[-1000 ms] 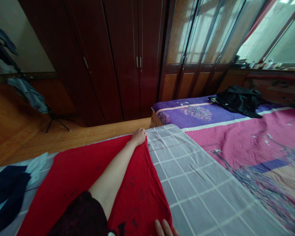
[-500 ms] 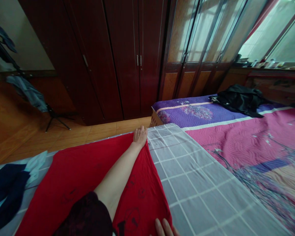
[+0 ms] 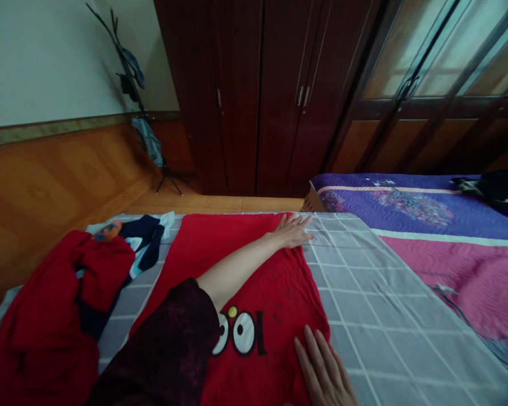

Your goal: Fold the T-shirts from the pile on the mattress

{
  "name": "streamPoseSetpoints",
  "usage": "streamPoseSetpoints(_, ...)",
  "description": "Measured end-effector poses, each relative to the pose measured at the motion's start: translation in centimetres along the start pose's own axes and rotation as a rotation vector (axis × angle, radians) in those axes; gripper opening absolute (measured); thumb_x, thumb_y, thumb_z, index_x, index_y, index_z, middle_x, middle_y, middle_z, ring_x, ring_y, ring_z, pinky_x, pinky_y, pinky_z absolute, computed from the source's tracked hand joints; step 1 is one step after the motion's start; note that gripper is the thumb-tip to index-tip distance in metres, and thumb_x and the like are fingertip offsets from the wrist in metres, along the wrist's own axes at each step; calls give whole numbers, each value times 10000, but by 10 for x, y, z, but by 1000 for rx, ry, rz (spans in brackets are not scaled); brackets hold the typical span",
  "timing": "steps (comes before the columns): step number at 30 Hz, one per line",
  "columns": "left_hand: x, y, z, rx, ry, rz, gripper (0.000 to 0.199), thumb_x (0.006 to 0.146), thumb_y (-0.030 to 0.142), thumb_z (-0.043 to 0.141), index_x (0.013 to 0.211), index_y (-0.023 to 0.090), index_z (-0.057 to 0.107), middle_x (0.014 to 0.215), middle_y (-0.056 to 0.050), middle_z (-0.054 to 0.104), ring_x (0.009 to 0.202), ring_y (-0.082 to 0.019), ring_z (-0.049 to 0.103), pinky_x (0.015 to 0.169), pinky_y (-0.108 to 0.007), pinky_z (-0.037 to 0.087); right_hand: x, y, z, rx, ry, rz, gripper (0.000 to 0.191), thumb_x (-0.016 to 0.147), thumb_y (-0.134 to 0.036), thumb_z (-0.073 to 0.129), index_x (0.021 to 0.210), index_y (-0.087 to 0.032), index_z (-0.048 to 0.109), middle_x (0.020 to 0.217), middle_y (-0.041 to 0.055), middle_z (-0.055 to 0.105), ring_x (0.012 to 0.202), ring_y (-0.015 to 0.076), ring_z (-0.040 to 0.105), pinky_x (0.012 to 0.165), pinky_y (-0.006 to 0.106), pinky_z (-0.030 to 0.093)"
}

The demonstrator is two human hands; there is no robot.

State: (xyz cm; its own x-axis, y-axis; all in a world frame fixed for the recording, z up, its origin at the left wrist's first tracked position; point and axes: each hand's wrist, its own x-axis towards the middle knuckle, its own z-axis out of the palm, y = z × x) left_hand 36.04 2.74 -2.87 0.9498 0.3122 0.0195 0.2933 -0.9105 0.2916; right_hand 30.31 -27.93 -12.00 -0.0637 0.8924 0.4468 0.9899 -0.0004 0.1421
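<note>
A red shirt is spread out on the grey checked bedsheet, with a print of black letters and cartoon eyes partly covered by my forearm. My left hand rests on the shirt's far right corner, palm down, fingers spread and partly over the sheet. Nearer to me, my right hand lies flat at the shirt's right edge with its fingers extended. Neither hand grips the cloth.
To the left lies a heap of clothes: a red garment and a dark blue and white one. A second bed with a purple and pink cover adjoins at the right. Beyond stand a dark wardrobe and a coat stand.
My left hand has let go of the shirt's far corner and opened flat on it. My right hand has come further into view along the edge. The view has turned left.
</note>
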Motion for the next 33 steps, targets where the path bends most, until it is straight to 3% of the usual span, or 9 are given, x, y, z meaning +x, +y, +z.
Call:
streamPoseSetpoints(4,-69,13,-25,-72,-51,209,617,943,416,403,1452,128,205,1480,-151,323,1354,-230,310,1086,-361,263,14,-14,-33,99,-89,95,793,838,-479,521,1467,-101,220,1494,165,264,1384,340,189,985,505,419)
streamPoseSetpoints(8,-171,18,-44,-51,-208,319,593,911,376,504,1411,111,327,1405,-174,433,1283,-257,420,1048,-359,329,18,-17,-41,198,-170,130,710,864,-478,508,1435,-109,304,1505,160,244,1396,320,153,1050,517,345)
streamPoseSetpoints(10,-223,17,-49,-43,-214,315,569,906,350,521,1405,139,348,1395,-161,450,1269,-254,437,1043,-366,340,18,-17,-47,253,-187,142,705,869,-474,506,1438,-113,300,1507,165,234,1400,312,139,1058,521,329)
streamPoseSetpoints(14,-311,20,-48,-63,-163,279,527,889,277,557,1379,181,389,1339,-118,519,1238,-228,474,1042,-374,361,16,-21,-64,321,-226,127,709,876,-481,501,1451,-134,274,1527,158,173,1407,305,105,1068,537,302)
streamPoseSetpoints(18,-377,36,-30,-35,-153,271,470,880,279,571,1328,195,455,1327,-117,529,1236,-234,479,1030,-402,395,8,-29,-75,334,-318,15,672,868,-453,529,1439,-172,313,1522,140,205,1400,304,146,1067,532,307)
streamPoseSetpoints(22,-419,54,-6,21,-63,274,242,893,205,528,1127,182,582,1297,-104,533,1232,-229,464,1061,-411,368,-1,-34,-97,357,-230,54,574,853,-355,566,1384,-197,414,1533,113,178,1392,317,167,1051,529,340)
streamPoseSetpoints(26,-434,62,7,37,17,237,155,898,97,451,880,168,587,1083,-72,585,1033,-195,539,932,-350,455,-7,-45,-113,433,-294,-104,380,817,-149,533,1184,-223,601,1481,98,314,1360,307,265,1011,494,410)
streamPoseSetpoints(30,-439,62,11,55,28,195,149,886,81,448,855,163,568,975,-63,578,900,-189,548,800,-330,487,-12,-58,-107,444,-247,-116,378,808,-76,495,1142,-207,613,1458,121,352,1342,298,308,991,494,430)
streamPoseSetpoints(33,-445,60,13,81,37,179,187,877,87,446,981,166,580,984,-73,585,923,-205,551,827,-352,487,-11,-61,-103,518,-195,-91,242,828,-81,470,947,-189,652,1438,112,390,1325,285,344,991,482,431)
